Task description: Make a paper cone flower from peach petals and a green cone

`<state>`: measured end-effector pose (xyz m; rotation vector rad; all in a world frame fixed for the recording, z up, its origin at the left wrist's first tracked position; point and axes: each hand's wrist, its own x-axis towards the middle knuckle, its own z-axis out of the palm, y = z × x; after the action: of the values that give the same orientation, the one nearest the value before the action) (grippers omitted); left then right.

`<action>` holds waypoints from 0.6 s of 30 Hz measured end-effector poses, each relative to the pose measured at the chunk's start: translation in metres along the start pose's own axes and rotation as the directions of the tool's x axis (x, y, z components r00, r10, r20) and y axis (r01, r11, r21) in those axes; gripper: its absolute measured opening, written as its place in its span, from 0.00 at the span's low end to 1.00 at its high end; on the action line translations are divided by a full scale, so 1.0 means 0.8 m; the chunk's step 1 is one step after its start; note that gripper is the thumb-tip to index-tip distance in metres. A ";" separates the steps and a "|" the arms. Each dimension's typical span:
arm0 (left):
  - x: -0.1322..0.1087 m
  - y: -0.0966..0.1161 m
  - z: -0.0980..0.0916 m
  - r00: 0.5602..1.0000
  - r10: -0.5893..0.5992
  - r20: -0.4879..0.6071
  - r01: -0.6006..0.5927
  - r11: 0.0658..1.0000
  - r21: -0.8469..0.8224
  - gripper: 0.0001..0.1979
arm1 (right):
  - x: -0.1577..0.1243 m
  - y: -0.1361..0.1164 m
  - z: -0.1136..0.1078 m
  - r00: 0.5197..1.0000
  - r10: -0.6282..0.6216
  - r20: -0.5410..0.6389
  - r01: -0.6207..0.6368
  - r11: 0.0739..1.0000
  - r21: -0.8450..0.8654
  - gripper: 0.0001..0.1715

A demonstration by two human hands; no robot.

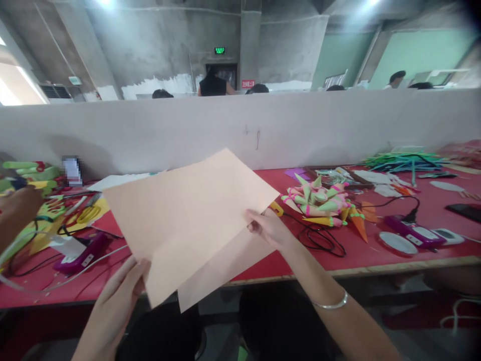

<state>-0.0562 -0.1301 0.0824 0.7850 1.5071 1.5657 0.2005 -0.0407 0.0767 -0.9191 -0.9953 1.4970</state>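
Note:
A large pale peach sheet of paper (pixel 188 215) is held up in front of me, tilted above the front edge of the red table. My left hand (pixel 126 283) pinches its lower left edge, thumb on top. At its right side my right hand (pixel 268 228) grips the edge between thumb and fingers. A second sheet of similar paper (pixel 221 273) shows beneath the first, reaching toward my right hand; whether that hand holds it too is hard to see. To the right of my right hand lies a cluster of pink, green and orange paper cones (pixel 319 198).
Purple power strips (pixel 80 255) (pixel 413 233) with cables lie left and right on the red table (pixel 240 278). Green strips (pixel 406 161) are piled at the far right. A white partition (pixel 169 130) stands behind the table. Another person's hand (pixel 18 215) is at the left edge.

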 end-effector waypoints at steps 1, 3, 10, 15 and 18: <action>0.000 0.000 0.004 0.996 0.003 0.090 -0.005 1.000 0.028 0.24 | 0.011 -0.007 -0.011 1.000 -0.002 -0.028 0.001 1.000 -0.013 0.13; 0.004 -0.008 0.005 0.956 0.016 0.294 -0.046 0.994 0.096 0.28 | 0.037 -0.024 -0.036 0.995 -0.021 -0.094 0.018 0.999 -0.035 0.09; 0.022 -0.052 0.014 0.806 0.058 0.589 -0.329 0.871 0.364 0.24 | 0.135 -0.080 -0.138 0.939 -0.101 -0.328 0.052 0.986 -0.156 0.16; 0.038 -0.078 -0.003 0.874 0.054 0.484 -0.315 0.821 0.477 0.24 | 0.182 -0.075 -0.187 0.896 -0.195 -0.399 0.087 0.959 -0.271 0.16; 0.046 -0.095 -0.025 0.911 0.039 0.410 -0.272 0.806 0.526 0.23 | 0.201 -0.061 -0.197 0.876 -0.306 -0.373 0.166 0.917 -0.363 0.17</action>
<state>-0.0811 -0.1108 0.0020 1.5055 1.6531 0.9638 0.3413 0.1402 0.0599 -1.2412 -0.9968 0.8818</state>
